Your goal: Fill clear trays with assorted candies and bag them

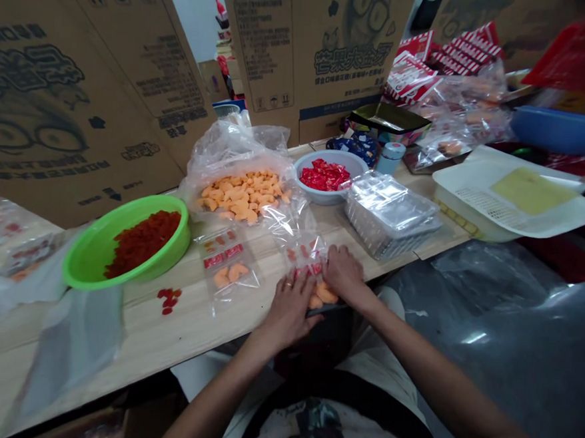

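Note:
A clear plastic packet (305, 249) lies at the front edge of the table, with red wrapped sachets across its middle and orange candies (322, 295) at its near end. My left hand (292, 304) grips its left side, fingers on top and thumb low by the edge. On the other side, my right hand (345, 273) has its bent fingers on the packet; the fingertips are partly hidden. A similar filled packet (229, 263) lies flat to the left. Behind my hands is an open clear bag of orange candies (245, 194).
A green basin (174, 244) of dark red pieces stands left, near a few loose red pieces (168, 300). Behind right are a pale blue bowl (315, 194) of red sachets, stacked clear trays (389, 212) and a white basket (516, 220). Cardboard boxes (271, 60) line the back.

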